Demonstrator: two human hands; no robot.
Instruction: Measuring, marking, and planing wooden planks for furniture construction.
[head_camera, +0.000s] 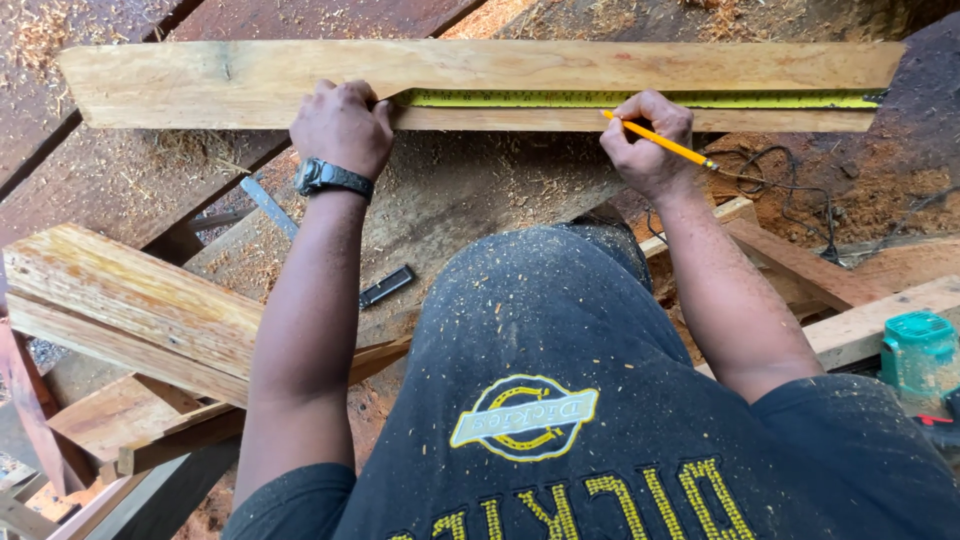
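Note:
A long pale wooden board (250, 80) lies across the top of the view. A yellow tape measure blade (560, 98) is stretched along it toward the right end. My left hand (343, 125), with a dark wristwatch, is closed over the tape measure's case at the board's near edge; the case itself is hidden under the hand. My right hand (648, 140) grips a yellow pencil (660, 140) with its tip resting at the board by the tape.
Stacked wooden planks (120, 310) lie at the left. A dark flat bar (385, 286) rests on the sawdust-covered surface. A teal power tool (918, 355) sits at the right edge, with a black cable (790, 190) on the ground. More timber (800, 265) lies right.

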